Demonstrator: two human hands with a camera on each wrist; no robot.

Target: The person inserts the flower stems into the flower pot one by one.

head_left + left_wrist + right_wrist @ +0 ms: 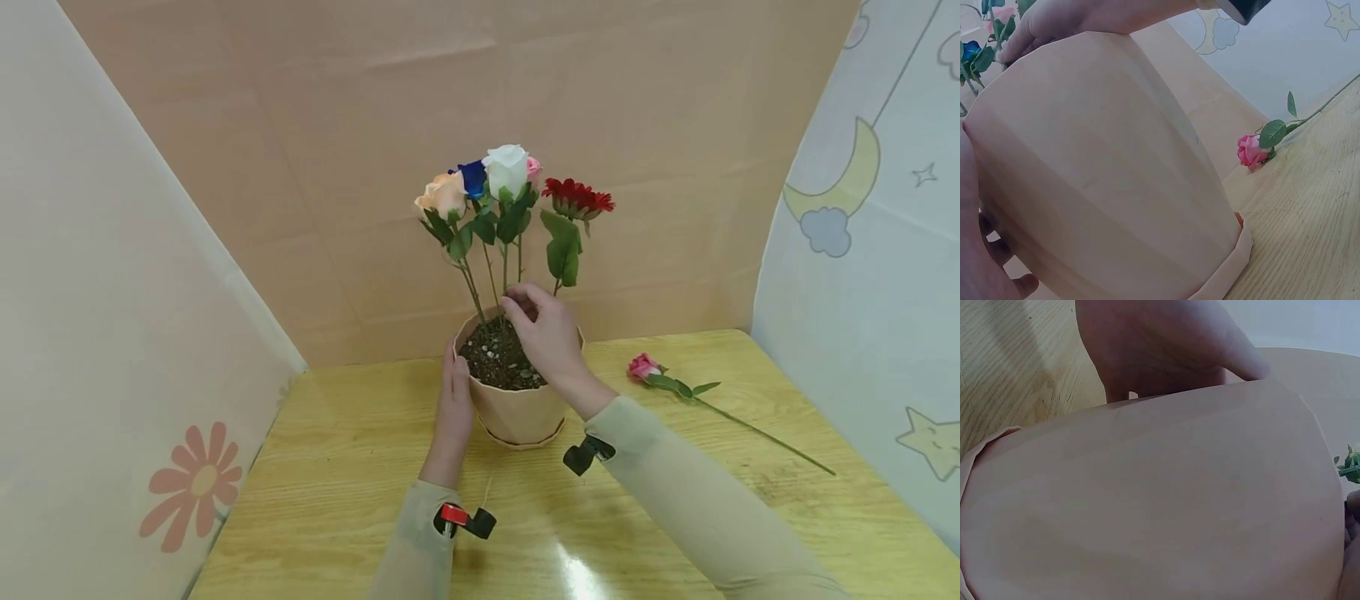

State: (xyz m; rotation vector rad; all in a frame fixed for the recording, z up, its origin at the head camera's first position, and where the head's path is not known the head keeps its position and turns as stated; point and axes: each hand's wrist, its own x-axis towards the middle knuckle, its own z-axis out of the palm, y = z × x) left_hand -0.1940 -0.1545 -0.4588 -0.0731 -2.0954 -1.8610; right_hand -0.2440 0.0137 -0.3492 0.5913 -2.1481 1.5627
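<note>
Artificial flowers stand in a peach flower pot [517, 412] filled with dark soil [498, 354]. My left hand [453, 400] holds the pot's left side, its thumb upright near the rim and fingers reaching round the wall; some fingertips [1025, 285] show behind it in the left wrist view. Over the soil, my right hand [546, 329] pinches a thin stem under the white rose [507, 171], thumb and forefinger together. Around that rose are a peach rose [442, 196], a blue rose [472, 177], a partly hidden pink flower [533, 169] and a red daisy-like flower [577, 198].
A pink rose [643, 367] with a long stem lies on the wooden table [337, 467] right of the pot. The pot sits on a matching saucer [525, 444]. A peach backdrop [360, 167] rises behind, with printed white sheets [847, 292] at both sides.
</note>
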